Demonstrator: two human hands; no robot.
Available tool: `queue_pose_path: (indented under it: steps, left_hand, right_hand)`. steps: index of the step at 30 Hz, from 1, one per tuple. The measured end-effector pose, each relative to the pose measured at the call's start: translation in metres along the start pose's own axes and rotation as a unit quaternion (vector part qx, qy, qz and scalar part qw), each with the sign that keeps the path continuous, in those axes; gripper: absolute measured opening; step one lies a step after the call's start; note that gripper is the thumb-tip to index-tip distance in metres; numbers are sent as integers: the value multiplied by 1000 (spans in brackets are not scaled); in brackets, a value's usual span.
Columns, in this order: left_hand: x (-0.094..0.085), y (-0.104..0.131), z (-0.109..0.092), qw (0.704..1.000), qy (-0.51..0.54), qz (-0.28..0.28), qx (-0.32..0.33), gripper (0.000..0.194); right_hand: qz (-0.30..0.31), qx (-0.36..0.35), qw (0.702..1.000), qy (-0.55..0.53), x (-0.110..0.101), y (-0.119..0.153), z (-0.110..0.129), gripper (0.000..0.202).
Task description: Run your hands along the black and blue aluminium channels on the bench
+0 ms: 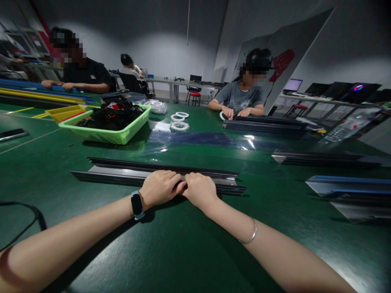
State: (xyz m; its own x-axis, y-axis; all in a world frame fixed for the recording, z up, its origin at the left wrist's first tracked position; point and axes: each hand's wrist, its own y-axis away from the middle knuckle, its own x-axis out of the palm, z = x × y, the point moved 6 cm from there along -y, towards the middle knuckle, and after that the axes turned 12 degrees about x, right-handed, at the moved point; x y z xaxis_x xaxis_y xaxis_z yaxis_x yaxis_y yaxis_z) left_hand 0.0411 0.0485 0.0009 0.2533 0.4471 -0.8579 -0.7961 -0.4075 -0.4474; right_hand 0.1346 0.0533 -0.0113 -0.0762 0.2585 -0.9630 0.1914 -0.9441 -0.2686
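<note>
A long dark channel-shaped profile [116,171] with a pale inner floor lies crosswise on the green table. Both hands meet at its middle, right of centre along its length. My left hand [161,186], below a wrist band with a dark screen, has its fingers bent over the near wall of the profile. Against its thumb rests my right hand [200,188], also with fingers curled over the profile. The fingertips of both hands are partly hidden inside the channel. At the right, the profile's cut end shows past my right hand.
A green basket [122,136] of dark parts stands at the back left. Behind the profile lie clear film [195,139] and white rings [179,126]. More profiles [324,158] lie at the right, near a plastic bottle [345,126]. A person [244,97] works across the table [171,252].
</note>
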Motion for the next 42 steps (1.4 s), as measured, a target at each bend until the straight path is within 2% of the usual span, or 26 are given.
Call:
queue_pose_path:
  steps: [14,21,29,42]
  left_hand:
    - [-1,1,1,1000,-18,-3,-10,31]
    - [-4,11,10,996,-70,18,-60,31]
    - [0,5,3,999,-34,19,-18,28]
    - [4,4,6,999,-31,28,-21,32]
  right_hand:
    - [13,-16,999,28,-5,-1,8,14]
    - [-27,-36,999,18,-17,3,4,40]
    - [19,-30,999,12,-3,-3,0,37]
    - [3,-46,999,19,0,-6,1,36]
